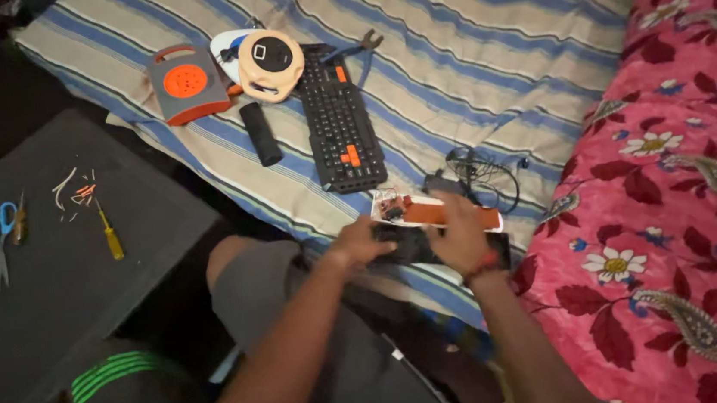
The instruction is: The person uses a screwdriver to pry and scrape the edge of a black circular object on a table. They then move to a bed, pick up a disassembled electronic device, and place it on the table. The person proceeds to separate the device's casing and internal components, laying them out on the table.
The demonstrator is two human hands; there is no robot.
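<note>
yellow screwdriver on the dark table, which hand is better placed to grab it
Left, probably. The yellow screwdriver lies on the left hand side; the right hand sits farther off, over the dark device.

Light: we see a dim room, brightest on the blue-and-cream striped bedsheet (pixel 482 35) at the top.
Shadows: the dark grey table (pixel 54 280) and lower edge sink into gloom.
Blur: both hands are motion-smeared; overall soft, grainy.
</note>
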